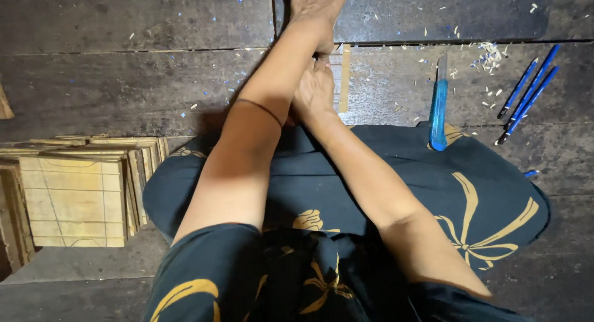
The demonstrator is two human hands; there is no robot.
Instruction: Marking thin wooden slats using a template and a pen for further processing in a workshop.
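I see thin pale wood strip [344,74] lying on dark plank floor [124,81], just beside right hand [314,90], whose grip I cannot tell. Left hand [317,9] beyond, fingers spread flat. Blue utility knife [439,108] and blue pencils [529,93] further right.

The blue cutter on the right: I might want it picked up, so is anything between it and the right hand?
Nothing visible lies between them. The blue cutter rests partly on the dark cushion, partly on the wooden floor; only bare boards separate it from the right hand, which is on a thin wooden strip. The pencils lie farther right.
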